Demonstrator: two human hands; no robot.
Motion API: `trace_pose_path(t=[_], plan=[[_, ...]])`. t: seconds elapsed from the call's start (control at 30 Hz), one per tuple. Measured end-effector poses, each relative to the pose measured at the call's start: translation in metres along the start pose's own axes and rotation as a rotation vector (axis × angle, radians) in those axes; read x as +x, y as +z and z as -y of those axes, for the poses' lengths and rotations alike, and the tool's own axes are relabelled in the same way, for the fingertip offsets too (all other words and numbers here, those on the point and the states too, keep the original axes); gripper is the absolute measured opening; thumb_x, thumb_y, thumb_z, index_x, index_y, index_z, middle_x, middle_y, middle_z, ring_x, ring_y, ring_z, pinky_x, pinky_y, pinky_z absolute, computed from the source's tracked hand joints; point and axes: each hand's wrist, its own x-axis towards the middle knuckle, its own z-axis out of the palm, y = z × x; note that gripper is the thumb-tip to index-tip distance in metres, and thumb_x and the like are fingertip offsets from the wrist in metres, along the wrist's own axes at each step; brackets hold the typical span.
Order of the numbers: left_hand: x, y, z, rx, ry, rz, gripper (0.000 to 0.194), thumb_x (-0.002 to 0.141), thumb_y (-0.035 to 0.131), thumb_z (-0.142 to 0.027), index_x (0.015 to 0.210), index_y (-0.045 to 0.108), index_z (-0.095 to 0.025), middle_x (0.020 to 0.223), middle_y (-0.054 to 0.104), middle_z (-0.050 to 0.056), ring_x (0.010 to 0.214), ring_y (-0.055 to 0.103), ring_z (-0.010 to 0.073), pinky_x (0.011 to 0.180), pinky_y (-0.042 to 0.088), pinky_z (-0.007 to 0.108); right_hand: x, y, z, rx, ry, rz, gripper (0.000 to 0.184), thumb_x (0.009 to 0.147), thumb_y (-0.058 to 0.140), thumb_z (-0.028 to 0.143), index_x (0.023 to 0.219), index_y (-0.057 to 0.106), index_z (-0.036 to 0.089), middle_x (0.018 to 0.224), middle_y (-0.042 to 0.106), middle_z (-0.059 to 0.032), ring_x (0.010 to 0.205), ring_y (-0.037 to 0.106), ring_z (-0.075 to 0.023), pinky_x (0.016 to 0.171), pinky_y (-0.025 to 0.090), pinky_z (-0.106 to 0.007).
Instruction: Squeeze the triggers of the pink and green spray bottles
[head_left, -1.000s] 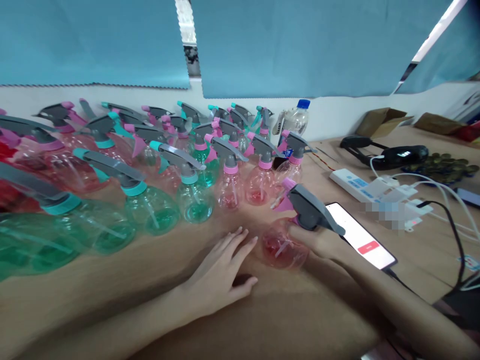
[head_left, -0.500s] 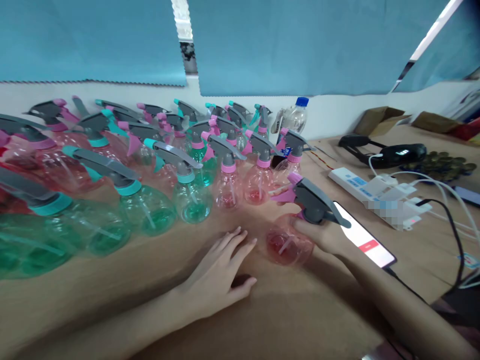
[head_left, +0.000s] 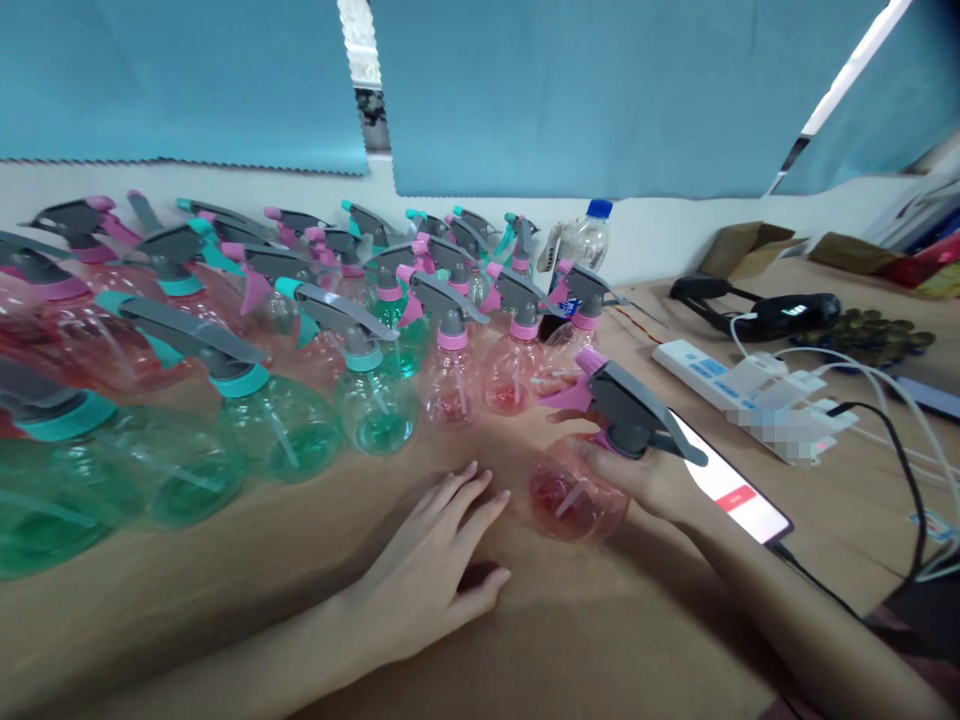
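Note:
My right hand (head_left: pixel 637 475) wraps round the neck of a pink spray bottle (head_left: pixel 574 500) with a grey and pink trigger head; some fingers are hidden behind it. The bottle leans slightly, its base at the table. Flat on the wooden table (head_left: pixel 540 650), my left hand (head_left: pixel 439 550) has its fingers spread and holds nothing, just left of that bottle. Beyond the hands stand a pink spray bottle (head_left: pixel 514 375) with a pink collar and a green spray bottle (head_left: pixel 377 405) with a teal collar.
Several more green and pink spray bottles crowd the left and back. To the right lie a lit phone (head_left: pixel 742 500), a white power strip (head_left: pixel 720 385) with cables, and a black headset-like device (head_left: pixel 787 310). A clear bottle with a blue cap (head_left: pixel 598 209) stands by the wall.
The view has shifted slightly, so the bottles at left appear a little further left. My right hand still holds the pink spray bottle, and my left hand stays flat.

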Motion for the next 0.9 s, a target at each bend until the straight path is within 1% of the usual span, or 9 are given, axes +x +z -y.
trace_pose_path(t=[0.13, 0.23, 0.33, 0.47, 0.57, 0.63, 0.77, 0.9], plan=[[0.001, 0.001, 0.001, 0.023, 0.02, -0.019, 0.056, 0.09, 0.058, -0.037, 0.139, 0.044, -0.014, 0.146, 0.044, 0.015, 0.138, 0.034, 0.0319, 0.108, 0.034, 0.054, -0.001, 0.0, -0.001, -0.006, 0.04, -0.014, 0.043, 0.068, 0.058, 0.026, 0.111, 0.062, 0.025, 0.093, 0.073, -0.0063, 0.078, 0.071, -0.0249, 0.071, 0.059, -0.041], [0.001, 0.002, 0.001, 0.026, 0.021, -0.028, 0.055, 0.091, 0.057, -0.038, 0.14, 0.045, -0.016, 0.146, 0.045, 0.014, 0.138, 0.034, 0.0314, 0.109, 0.034, 0.053, -0.002, -0.001, -0.002, -0.015, 0.074, -0.026, 0.043, 0.067, 0.06, 0.027, 0.11, 0.063, 0.025, 0.093, 0.073, -0.0063, 0.074, 0.071, -0.0235, 0.068, 0.059, -0.039], [0.001, 0.003, 0.001, 0.024, 0.03, -0.024, 0.053, 0.091, 0.056, -0.039, 0.138, 0.047, -0.016, 0.147, 0.044, 0.014, 0.138, 0.033, 0.032, 0.108, 0.034, 0.052, -0.004, -0.002, -0.007, -0.013, 0.057, -0.011, 0.032, 0.069, 0.061, 0.029, 0.101, 0.065, 0.025, 0.089, 0.073, -0.0055, 0.071, 0.07, -0.0223, 0.064, 0.058, -0.037], [0.0, 0.003, 0.002, 0.036, 0.038, -0.017, 0.052, 0.091, 0.056, -0.039, 0.137, 0.049, -0.016, 0.147, 0.042, 0.015, 0.139, 0.032, 0.0327, 0.109, 0.034, 0.053, -0.005, -0.002, -0.011, 0.009, 0.042, -0.002, 0.01, 0.07, 0.06, 0.027, 0.078, 0.064, 0.024, 0.082, 0.072, -0.0043, 0.07, 0.069, -0.0209, 0.064, 0.058, -0.036], [0.001, 0.002, 0.002, 0.047, 0.042, -0.008, 0.053, 0.091, 0.056, -0.04, 0.137, 0.049, -0.015, 0.147, 0.042, 0.016, 0.139, 0.032, 0.033, 0.108, 0.034, 0.054, -0.005, -0.002, -0.009, 0.032, 0.037, -0.003, 0.004, 0.067, 0.059, 0.023, 0.07, 0.061, 0.023, 0.083, 0.072, -0.004, 0.074, 0.069, -0.0215, 0.068, 0.058, -0.037], [0.002, 0.002, 0.002, 0.045, 0.042, -0.002, 0.053, 0.091, 0.056, -0.039, 0.137, 0.05, -0.015, 0.147, 0.042, 0.016, 0.139, 0.032, 0.0333, 0.108, 0.034, 0.054, -0.004, -0.001, -0.007, 0.057, 0.026, 0.007, 0.004, 0.067, 0.058, 0.021, 0.069, 0.06, 0.023, 0.085, 0.072, -0.0037, 0.076, 0.07, -0.0214, 0.071, 0.058, -0.038], [0.002, 0.001, 0.001, 0.018, 0.036, -0.009, 0.052, 0.091, 0.057, -0.039, 0.137, 0.049, -0.016, 0.147, 0.043, 0.015, 0.138, 0.033, 0.0334, 0.108, 0.034, 0.054, -0.004, -0.001, -0.006, 0.051, 0.036, -0.004, 0.005, 0.069, 0.058, 0.024, 0.073, 0.061, 0.023, 0.084, 0.072, -0.003, 0.075, 0.07, -0.0206, 0.07, 0.058, -0.037], [0.002, 0.001, 0.001, 0.014, 0.036, -0.017, 0.052, 0.091, 0.056, -0.039, 0.137, 0.049, -0.017, 0.147, 0.043, 0.015, 0.138, 0.033, 0.0333, 0.108, 0.034, 0.054, -0.005, -0.001, -0.008, 0.049, 0.04, 0.012, 0.015, 0.071, 0.059, 0.022, 0.084, 0.065, 0.024, 0.087, 0.073, -0.0028, 0.078, 0.071, -0.0218, 0.076, 0.058, -0.04]])
